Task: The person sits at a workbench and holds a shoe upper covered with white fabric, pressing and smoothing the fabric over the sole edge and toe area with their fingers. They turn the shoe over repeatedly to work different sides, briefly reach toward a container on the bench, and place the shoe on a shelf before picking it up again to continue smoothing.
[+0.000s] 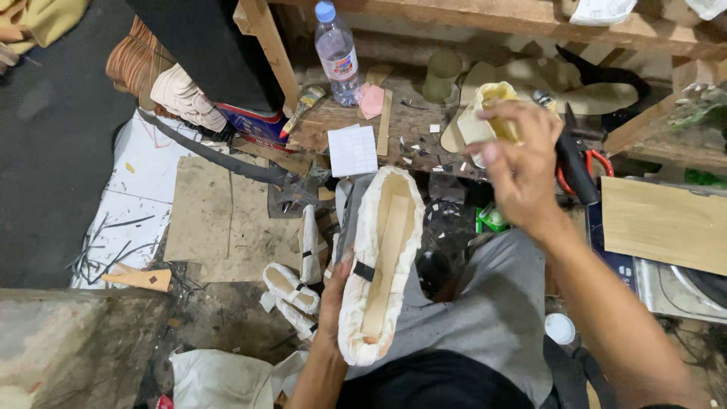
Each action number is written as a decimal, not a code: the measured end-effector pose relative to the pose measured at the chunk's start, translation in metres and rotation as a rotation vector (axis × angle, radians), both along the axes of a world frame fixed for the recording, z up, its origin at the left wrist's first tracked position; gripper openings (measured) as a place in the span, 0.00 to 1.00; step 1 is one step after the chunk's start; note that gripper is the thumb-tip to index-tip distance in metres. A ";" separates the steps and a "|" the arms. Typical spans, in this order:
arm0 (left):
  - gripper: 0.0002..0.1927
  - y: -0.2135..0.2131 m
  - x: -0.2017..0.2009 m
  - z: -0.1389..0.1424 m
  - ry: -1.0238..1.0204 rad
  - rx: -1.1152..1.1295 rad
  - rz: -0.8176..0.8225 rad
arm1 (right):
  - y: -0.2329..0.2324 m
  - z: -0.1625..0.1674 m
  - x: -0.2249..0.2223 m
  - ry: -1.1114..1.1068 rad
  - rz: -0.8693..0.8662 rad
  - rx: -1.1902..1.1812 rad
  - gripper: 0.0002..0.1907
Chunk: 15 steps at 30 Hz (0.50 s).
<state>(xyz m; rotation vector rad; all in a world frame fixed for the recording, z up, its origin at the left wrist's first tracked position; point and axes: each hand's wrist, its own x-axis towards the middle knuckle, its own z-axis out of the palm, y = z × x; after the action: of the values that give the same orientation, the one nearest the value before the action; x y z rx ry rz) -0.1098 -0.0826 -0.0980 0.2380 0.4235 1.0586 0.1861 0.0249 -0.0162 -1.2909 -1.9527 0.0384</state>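
Shoe upper (382,257), white fabric stretched over a form with a pale wooden-looking insole facing up, sits on the person's lap over the grey-trousered knee, and the left hand (333,303) grips it from underneath so mostly just the thumb shows. Right hand (519,163) is raised above the cluttered work surface (394,125), fingers pinched shut around something small and yellowish (503,125) that's too covered to identify. Red-handled pliers (579,163) behind that hand are partly blocked too.
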 end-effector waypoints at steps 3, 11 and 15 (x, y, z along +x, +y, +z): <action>0.37 0.000 -0.007 -0.010 -0.014 0.037 0.024 | 0.074 -0.021 0.055 -0.128 -0.347 -0.329 0.30; 0.37 0.004 -0.007 -0.021 0.029 0.042 0.068 | 0.132 -0.068 0.087 -0.570 -0.251 -0.520 0.39; 0.36 0.007 -0.010 -0.016 -0.030 -0.001 0.071 | 0.080 -0.036 0.073 -0.369 -0.273 -0.252 0.34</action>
<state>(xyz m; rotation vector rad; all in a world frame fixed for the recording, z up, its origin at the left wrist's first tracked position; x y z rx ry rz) -0.1196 -0.0757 -0.1143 0.2076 0.4082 1.1303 0.2592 0.1048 -0.0518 -1.8288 -2.1042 -0.0989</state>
